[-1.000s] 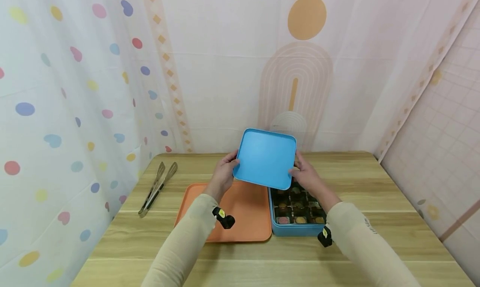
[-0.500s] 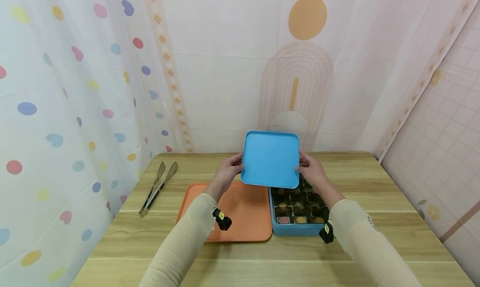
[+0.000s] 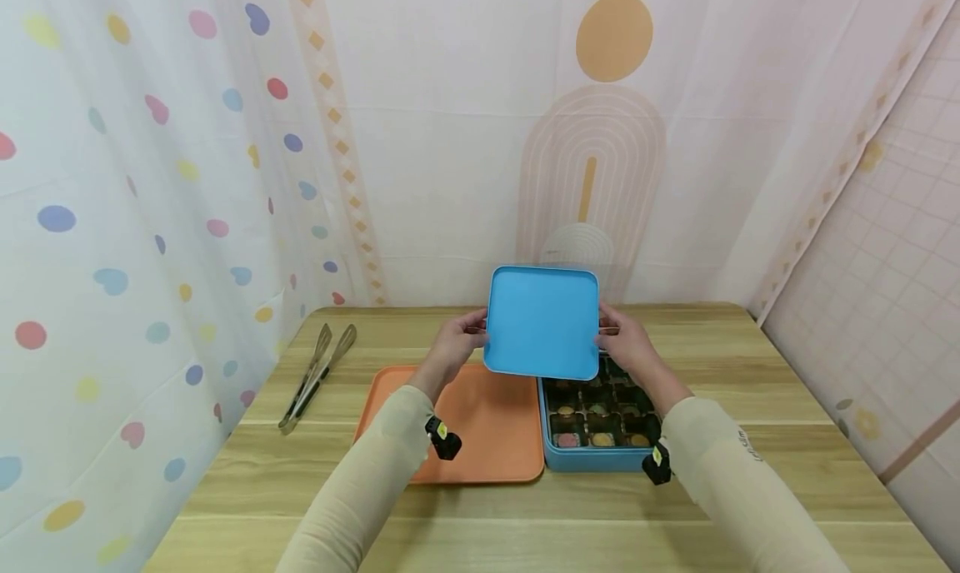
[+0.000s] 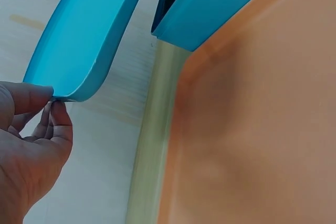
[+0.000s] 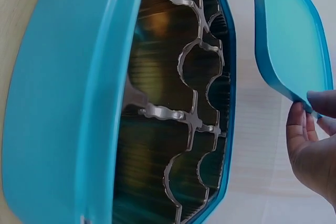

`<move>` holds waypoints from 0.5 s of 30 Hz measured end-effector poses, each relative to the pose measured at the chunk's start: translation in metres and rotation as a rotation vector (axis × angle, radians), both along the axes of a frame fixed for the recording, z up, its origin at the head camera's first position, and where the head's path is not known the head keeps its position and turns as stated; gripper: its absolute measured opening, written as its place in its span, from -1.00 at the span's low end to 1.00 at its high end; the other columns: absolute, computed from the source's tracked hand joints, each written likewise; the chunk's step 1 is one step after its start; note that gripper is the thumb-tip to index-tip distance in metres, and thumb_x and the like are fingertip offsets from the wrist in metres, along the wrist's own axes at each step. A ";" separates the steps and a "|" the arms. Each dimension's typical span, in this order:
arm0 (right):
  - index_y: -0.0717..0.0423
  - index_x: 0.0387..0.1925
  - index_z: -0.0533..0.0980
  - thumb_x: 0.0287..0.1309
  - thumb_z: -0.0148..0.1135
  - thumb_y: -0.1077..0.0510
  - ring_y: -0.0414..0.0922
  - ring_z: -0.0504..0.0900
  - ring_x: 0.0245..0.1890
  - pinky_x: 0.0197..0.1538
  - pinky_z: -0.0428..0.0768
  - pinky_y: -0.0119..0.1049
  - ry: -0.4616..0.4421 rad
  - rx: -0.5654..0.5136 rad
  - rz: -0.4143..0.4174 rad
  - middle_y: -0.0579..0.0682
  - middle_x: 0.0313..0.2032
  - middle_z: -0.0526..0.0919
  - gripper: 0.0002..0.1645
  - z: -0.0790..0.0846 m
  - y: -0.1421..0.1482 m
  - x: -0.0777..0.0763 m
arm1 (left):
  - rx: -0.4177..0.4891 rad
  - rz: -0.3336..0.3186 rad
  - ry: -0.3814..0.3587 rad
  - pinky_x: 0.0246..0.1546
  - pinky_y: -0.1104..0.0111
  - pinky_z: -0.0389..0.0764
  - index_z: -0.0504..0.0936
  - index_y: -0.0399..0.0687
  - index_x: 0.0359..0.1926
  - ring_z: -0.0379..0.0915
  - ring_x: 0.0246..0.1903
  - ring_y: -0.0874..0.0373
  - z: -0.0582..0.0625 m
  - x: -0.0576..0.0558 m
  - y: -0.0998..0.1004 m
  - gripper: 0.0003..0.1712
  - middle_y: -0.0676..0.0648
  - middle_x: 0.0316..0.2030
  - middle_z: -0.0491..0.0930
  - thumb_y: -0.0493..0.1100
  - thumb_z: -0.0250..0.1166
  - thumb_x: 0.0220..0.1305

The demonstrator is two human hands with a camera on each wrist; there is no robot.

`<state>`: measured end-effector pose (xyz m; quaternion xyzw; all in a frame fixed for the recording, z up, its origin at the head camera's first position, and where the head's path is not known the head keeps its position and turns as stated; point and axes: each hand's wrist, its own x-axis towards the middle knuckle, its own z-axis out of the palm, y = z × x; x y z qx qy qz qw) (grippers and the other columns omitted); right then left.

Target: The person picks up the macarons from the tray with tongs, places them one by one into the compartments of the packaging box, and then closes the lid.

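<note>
A square blue lid (image 3: 543, 323) with a shallow rim is held up in the air, tilted so its hollow inner side faces me. My left hand (image 3: 452, 346) pinches its left edge between thumb and fingers; in the left wrist view the thumb lies on the inside of the rim. On the opposite edge my right hand (image 3: 627, 342) pinches the rim the same way. Below and behind the lid's lower edge stands the blue box (image 3: 600, 459), uncovered. Its dark divided insert (image 5: 194, 119) has several compartments, with small round pink and yellow pieces in the front ones.
An orange tray (image 3: 487, 440) lies left of the box, close against it. Metal tongs (image 3: 318, 377) with dark handles rest at the table's left side. Patterned curtains (image 3: 450, 140) hang behind and beside the wooden table (image 3: 750, 473).
The lid has shifted slightly right and levelled out from its earlier slant, then sunk a little. Both hands have moved with it, keeping their grip on its edges.
</note>
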<state>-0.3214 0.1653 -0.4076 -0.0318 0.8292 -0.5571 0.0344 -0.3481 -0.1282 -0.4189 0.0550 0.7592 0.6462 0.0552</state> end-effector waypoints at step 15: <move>0.12 0.56 -0.02 0.37 -0.07 0.49 0.26 0.34 0.22 0.23 0.39 0.08 0.017 -0.012 -0.008 0.38 0.25 0.29 -0.19 0.000 0.000 0.000 | -0.103 -0.023 0.008 0.06 0.14 0.51 0.42 -0.27 0.36 0.47 -0.01 -0.10 0.002 -0.003 -0.001 -0.44 -0.25 -0.01 0.50 -0.48 0.10 0.35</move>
